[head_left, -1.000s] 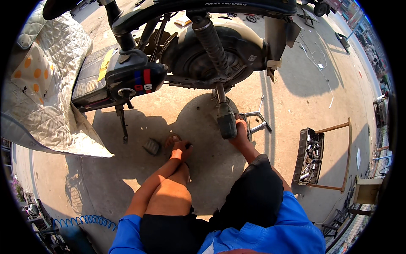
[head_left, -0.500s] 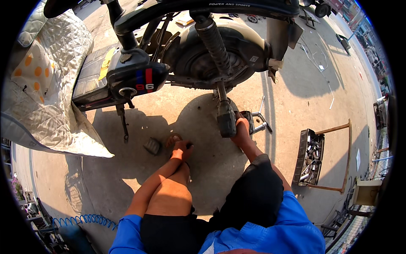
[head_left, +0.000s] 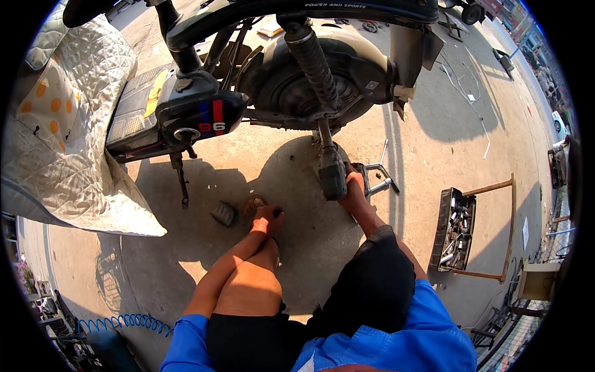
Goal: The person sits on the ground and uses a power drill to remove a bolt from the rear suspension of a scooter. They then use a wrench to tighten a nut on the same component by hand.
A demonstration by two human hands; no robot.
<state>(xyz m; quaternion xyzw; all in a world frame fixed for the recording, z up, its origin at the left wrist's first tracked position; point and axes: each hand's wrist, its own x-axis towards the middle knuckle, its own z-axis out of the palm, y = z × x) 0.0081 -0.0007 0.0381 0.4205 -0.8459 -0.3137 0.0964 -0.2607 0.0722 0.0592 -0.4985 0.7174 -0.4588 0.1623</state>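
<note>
My right hand [head_left: 357, 192] grips a dark power tool [head_left: 332, 173]; its long socket points up at the lower end of the spring shock absorber [head_left: 308, 65], beside the wheel [head_left: 359, 74] of a raised black two-wheeler [head_left: 186, 115]. My left hand [head_left: 268, 220] rests at my left knee, fingers curled on a small dark thing that I cannot make out. A grey block-like object [head_left: 223, 212] lies on the ground near my left foot. Just right of the tool are chrome wrenches [head_left: 385, 177], partly hidden by my right hand.
A quilted cream cover [head_left: 87, 155] hangs at the left. A black tray of sockets and tools [head_left: 455, 229] lies inside a brown frame [head_left: 509, 226] on the concrete at right. A blue coiled hose [head_left: 124, 322] is at the lower left; a wheeled vehicle [head_left: 471, 13] stands behind.
My right hand and the power tool have shifted very slightly upward. My left hand and the two-wheeler look practically unchanged.
</note>
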